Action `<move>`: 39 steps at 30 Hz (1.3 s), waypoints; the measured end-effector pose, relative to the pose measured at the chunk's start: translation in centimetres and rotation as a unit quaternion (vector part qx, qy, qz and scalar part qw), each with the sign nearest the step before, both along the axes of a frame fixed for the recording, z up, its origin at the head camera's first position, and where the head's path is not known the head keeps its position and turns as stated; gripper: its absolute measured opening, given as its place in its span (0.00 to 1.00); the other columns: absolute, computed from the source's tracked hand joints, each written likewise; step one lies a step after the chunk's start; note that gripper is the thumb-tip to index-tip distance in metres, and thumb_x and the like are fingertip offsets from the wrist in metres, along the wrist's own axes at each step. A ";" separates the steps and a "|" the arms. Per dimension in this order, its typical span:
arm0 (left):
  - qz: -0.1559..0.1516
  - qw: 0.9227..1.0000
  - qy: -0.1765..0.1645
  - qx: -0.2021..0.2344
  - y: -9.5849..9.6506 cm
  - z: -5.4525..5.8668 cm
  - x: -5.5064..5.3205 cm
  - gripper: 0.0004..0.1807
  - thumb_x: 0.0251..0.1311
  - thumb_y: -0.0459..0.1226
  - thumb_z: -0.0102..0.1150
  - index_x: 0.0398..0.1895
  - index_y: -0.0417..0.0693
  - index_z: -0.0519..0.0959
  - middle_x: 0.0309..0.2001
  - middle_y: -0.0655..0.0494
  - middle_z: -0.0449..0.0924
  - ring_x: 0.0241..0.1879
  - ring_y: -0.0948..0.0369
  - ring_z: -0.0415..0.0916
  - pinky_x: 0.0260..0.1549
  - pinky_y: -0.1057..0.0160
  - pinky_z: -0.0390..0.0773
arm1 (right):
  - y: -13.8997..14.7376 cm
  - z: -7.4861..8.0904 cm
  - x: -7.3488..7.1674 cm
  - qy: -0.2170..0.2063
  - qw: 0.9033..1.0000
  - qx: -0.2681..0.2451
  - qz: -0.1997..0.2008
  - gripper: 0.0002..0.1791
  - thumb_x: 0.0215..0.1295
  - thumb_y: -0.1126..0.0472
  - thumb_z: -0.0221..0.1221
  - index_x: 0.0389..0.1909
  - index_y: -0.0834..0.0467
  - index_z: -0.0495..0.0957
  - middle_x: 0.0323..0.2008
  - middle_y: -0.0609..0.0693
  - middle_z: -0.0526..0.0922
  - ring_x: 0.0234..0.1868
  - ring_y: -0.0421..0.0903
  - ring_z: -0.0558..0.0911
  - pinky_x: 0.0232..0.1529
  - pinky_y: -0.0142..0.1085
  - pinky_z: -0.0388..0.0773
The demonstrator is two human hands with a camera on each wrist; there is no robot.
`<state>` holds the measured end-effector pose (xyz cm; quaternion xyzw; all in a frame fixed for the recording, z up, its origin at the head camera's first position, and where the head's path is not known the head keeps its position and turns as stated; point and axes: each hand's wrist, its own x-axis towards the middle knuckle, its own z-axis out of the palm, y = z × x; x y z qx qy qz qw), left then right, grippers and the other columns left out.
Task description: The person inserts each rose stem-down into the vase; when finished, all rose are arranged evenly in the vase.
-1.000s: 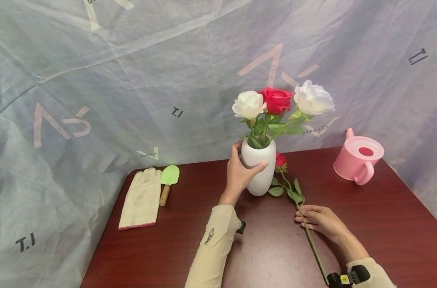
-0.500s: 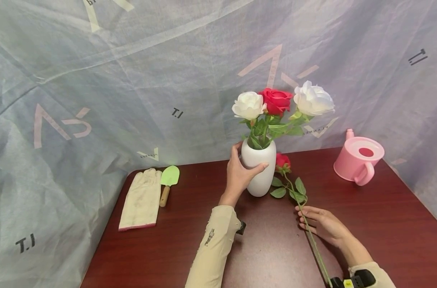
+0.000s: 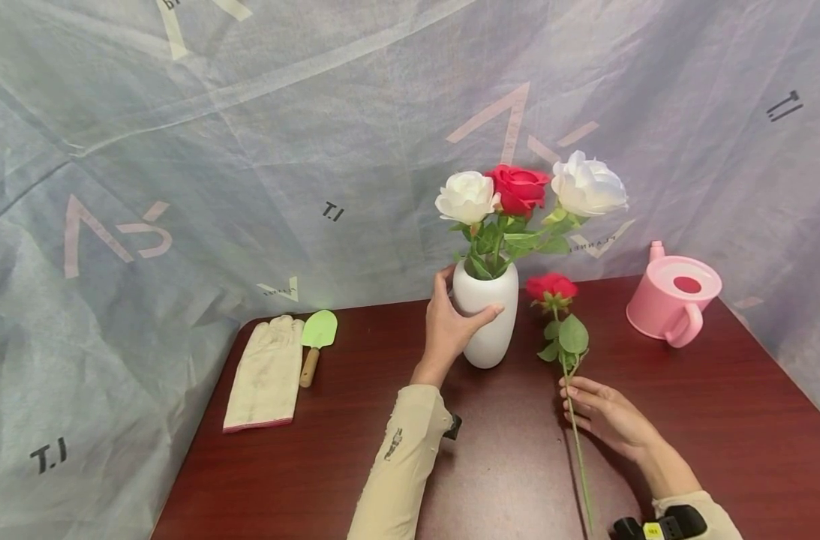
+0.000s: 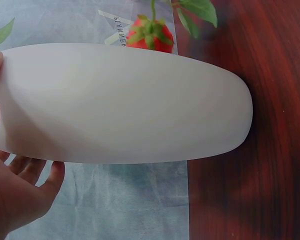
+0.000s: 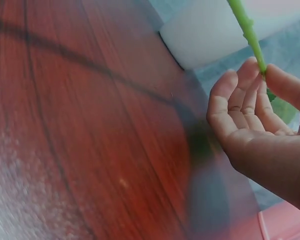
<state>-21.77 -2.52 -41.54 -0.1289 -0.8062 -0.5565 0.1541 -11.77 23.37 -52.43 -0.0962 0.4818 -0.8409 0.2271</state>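
Note:
My left hand [image 3: 446, 326] grips the upper left side of a white vase [image 3: 492, 330], thumb across its front. The vase stands upright on the table with two white roses [image 3: 588, 186] and one red rose in it. To its right, my right hand [image 3: 608, 416] pinches the stem of another red rose [image 3: 551, 289] between thumb and fingers, just below the leaves. In the right wrist view the green stem [image 5: 251, 37] passes between the thumb and fingertips. The left wrist view shows the vase wall [image 4: 125, 102] filling the middle, a red bloom [image 4: 150, 37] behind it.
A pink watering can [image 3: 673, 300] stands at the right rear of the dark red table [image 3: 369, 450]. Cream gloves [image 3: 264, 375] and a small green trowel [image 3: 318, 330] with a wooden handle lie at the left. A grey cloth [image 3: 247, 187] hangs behind the table.
The red rose in my right hand has swung from leaning left to nearly upright, its bloom rising and moving right, away from the vase. My left hand and the vase stay put.

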 end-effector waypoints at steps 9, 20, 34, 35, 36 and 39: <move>0.000 1.000 -0.004 0.001 0.0 0.1 0.1 0.46 0.39 0.50 0.75 0.63 0.55 0.60 0.56 0.62 0.70 0.48 0.66 0.72 0.41 0.62 0.74 | -0.1 0.3 0.0 0.018 1.000 -0.025 -0.007 0.18 0.73 0.70 0.37 0.47 0.53 0.75 0.42 0.45 0.78 0.44 0.41 0.78 0.47 0.38 0.74; -0.004 1.000 0.006 0.001 0.0 0.1 -0.1 0.46 0.39 0.50 0.74 0.62 0.55 0.60 0.56 0.62 0.70 0.49 0.66 0.71 0.42 0.61 0.74 | 0.3 1.6 0.4 0.057 0.996 -0.050 -0.055 0.17 0.72 0.72 0.37 0.45 0.57 0.75 0.40 0.47 0.80 0.42 0.41 0.79 0.44 0.35 0.75; -0.005 1.000 0.002 0.002 -0.1 -0.1 -0.1 0.46 0.39 0.51 0.74 0.63 0.57 0.60 0.56 0.63 0.70 0.48 0.66 0.71 0.40 0.61 0.75 | 0.9 3.0 0.9 0.094 0.977 -0.081 -0.172 0.17 0.71 0.74 0.39 0.40 0.59 0.77 0.38 0.49 0.81 0.40 0.42 0.80 0.40 0.33 0.76; -0.004 1.000 0.003 0.002 -0.1 -0.1 -0.1 0.46 0.39 0.51 0.74 0.63 0.56 0.60 0.56 0.62 0.70 0.48 0.66 0.72 0.40 0.61 0.75 | 1.0 3.2 0.9 0.096 0.975 -0.088 -0.180 0.17 0.71 0.74 0.39 0.40 0.59 0.77 0.38 0.50 0.81 0.40 0.42 0.80 0.40 0.33 0.76; -0.004 1.000 0.003 0.002 -0.1 -0.1 -0.1 0.46 0.39 0.51 0.74 0.63 0.57 0.60 0.56 0.62 0.70 0.48 0.66 0.72 0.40 0.61 0.75 | 1.0 3.4 1.0 0.099 0.973 -0.105 -0.182 0.18 0.71 0.75 0.38 0.41 0.60 0.77 0.38 0.51 0.81 0.40 0.43 0.80 0.40 0.34 0.76; -0.004 1.000 0.005 0.002 -0.1 -0.1 -0.1 0.46 0.39 0.52 0.74 0.63 0.57 0.60 0.56 0.62 0.70 0.48 0.65 0.72 0.40 0.61 0.75 | 1.1 3.8 1.0 0.104 0.964 -0.154 -0.191 0.18 0.70 0.76 0.37 0.42 0.62 0.76 0.39 0.54 0.81 0.41 0.46 0.81 0.40 0.35 0.77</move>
